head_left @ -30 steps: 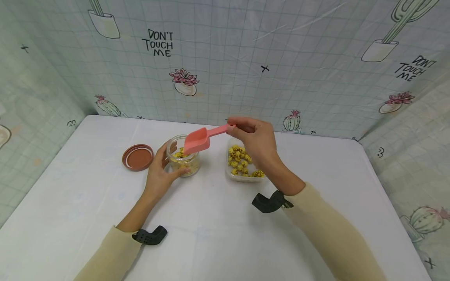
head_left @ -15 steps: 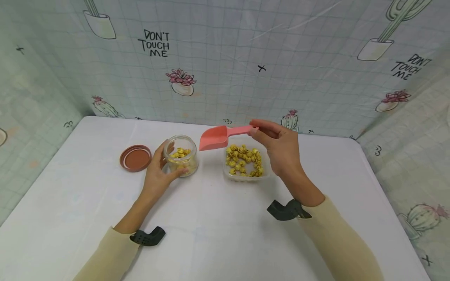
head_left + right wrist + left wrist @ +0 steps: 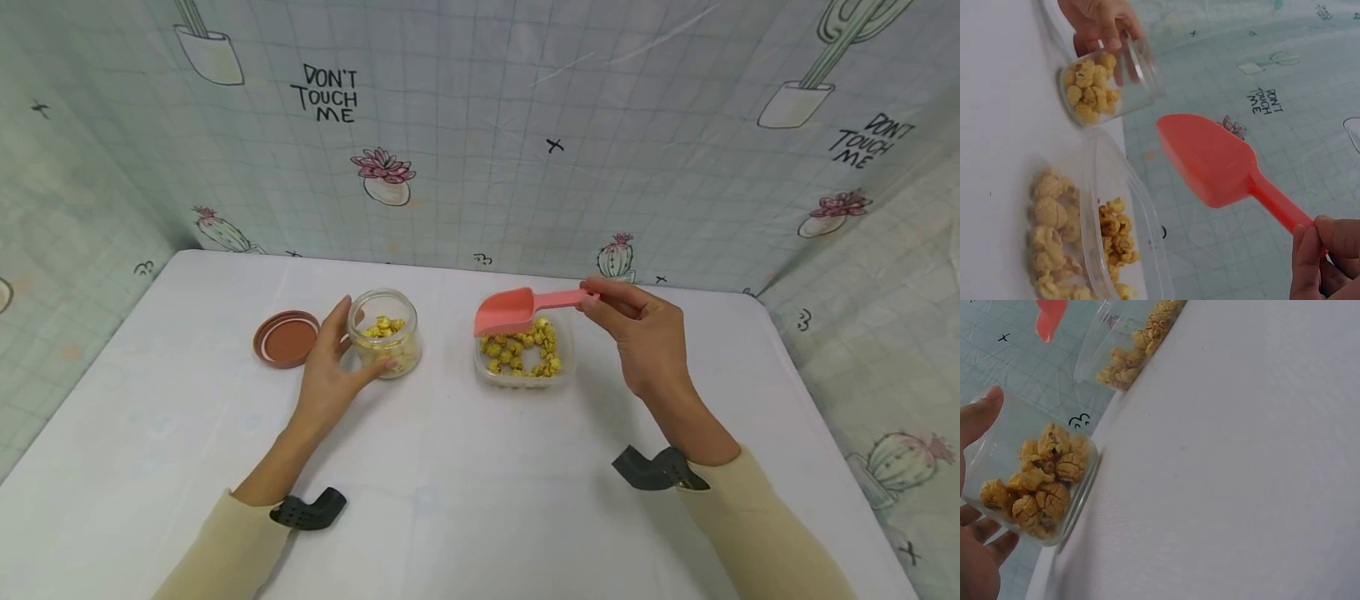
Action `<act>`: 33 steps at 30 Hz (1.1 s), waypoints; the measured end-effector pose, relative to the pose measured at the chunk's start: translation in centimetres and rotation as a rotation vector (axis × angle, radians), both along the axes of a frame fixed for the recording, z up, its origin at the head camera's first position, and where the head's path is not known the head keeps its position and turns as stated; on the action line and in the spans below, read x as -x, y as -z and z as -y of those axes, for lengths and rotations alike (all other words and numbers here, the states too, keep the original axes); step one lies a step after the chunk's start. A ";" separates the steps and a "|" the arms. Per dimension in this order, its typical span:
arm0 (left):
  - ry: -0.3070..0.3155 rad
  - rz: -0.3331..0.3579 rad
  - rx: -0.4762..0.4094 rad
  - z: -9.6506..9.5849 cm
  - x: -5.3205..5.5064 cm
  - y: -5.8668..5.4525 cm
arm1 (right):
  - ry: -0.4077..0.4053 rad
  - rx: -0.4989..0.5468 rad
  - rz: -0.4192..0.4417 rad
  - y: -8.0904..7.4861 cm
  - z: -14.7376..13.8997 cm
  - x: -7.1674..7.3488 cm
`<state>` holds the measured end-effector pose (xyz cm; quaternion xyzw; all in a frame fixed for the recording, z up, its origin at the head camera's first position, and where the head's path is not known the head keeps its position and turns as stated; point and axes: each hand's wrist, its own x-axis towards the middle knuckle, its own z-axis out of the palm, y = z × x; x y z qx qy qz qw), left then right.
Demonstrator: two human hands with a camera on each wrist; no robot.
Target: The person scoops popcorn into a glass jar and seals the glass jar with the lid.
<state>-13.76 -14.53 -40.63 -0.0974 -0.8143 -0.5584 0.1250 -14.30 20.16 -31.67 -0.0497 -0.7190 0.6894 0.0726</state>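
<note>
A clear glass jar partly filled with yellow popcorn stands upright on the white table. My left hand holds it from the left, thumb at the front and fingers around the far side. My right hand pinches the handle end of a pink scoop. No popcorn shows in the scoop, which hangs over the back of a clear plastic container. Popcorn lies in that container, around a bare patch of its bottom. The scoop hides part of the container's far side.
A reddish-brown round lid lies on the table left of the jar. Behind the table's far edge hangs a patterned cloth, which also covers both sides.
My right hand has moved right with the scoop, from above the jar to over the plastic container. The left hand's fingers have shifted slightly left around the jar, which stays in place.
</note>
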 end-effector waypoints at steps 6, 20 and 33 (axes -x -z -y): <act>-0.031 -0.018 -0.005 -0.8 -1.3 -2.4 | 0.052 -0.094 0.014 0.6 -1.9 -0.5; -0.092 -0.387 -0.041 -2.2 -2.0 -4.6 | 0.127 -0.264 0.047 1.5 -4.4 -1.7; 0.232 -0.235 -0.280 -7.5 -2.1 -1.8 | 0.166 -0.612 -0.222 1.9 -3.4 -2.4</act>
